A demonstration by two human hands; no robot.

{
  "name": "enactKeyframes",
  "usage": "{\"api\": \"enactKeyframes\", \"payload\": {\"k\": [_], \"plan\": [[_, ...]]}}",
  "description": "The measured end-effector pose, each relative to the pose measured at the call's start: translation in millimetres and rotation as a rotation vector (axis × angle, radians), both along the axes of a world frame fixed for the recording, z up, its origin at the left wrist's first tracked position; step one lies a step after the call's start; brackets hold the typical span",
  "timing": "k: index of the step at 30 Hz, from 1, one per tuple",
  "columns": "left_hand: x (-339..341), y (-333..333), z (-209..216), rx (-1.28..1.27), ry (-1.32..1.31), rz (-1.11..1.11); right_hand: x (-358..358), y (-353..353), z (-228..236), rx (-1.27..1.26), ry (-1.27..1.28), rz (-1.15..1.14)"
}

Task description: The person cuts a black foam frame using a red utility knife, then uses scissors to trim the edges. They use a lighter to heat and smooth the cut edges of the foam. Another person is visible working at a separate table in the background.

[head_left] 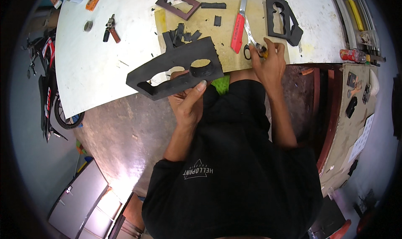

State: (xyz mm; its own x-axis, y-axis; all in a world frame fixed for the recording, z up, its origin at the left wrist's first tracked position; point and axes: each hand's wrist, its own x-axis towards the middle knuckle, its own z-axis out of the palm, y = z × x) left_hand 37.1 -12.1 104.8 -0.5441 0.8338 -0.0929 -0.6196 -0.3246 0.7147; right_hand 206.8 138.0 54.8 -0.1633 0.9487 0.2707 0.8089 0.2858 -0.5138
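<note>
My left hand [187, 107] grips a thick black foam block [180, 61] by its near edge, thumb on top. The block is tilted above the table's front edge, and an elongated cutout and a round one go through it. My right hand [270, 63] is at the table edge, with thumb and fingers around the handle loops of a pair of scissors [249, 34]. The scissors lie on a yellowish mat [226, 56], blades pointing away from me. Just left of them is a red-handled cutter knife [238, 33]. Black foam scraps [182, 34] lie behind the block.
On the white table [98, 71] are a dark reddish frame with a cutout [178, 4], another black foam piece with cutouts [276, 19], keys [111, 29], a small roll [88, 26] and an orange packet [94, 1]. A bottle [352, 55] lies at the right. A motorbike [52, 84] stands left.
</note>
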Motion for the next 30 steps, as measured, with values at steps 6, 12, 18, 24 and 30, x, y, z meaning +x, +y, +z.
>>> {"api": "enactKeyframes", "payload": {"k": [6,12,18,24,30], "plan": [[-5,2,5,-0.009,-0.009,-0.017,5,27,-23,-0.339,-0.122,0.075],[-6,5,3,-0.006,0.088,0.058,29,24,-23,-0.723,0.183,0.118],[-9,11,4,-0.042,0.352,0.222,59,-41,21,-0.683,0.659,0.575],[-5,12,7,-0.120,0.532,0.204,40,-68,57,-0.617,0.625,0.854],[0,10,9,-0.125,0.618,0.229,13,-62,69,-0.495,0.637,0.780]]}}
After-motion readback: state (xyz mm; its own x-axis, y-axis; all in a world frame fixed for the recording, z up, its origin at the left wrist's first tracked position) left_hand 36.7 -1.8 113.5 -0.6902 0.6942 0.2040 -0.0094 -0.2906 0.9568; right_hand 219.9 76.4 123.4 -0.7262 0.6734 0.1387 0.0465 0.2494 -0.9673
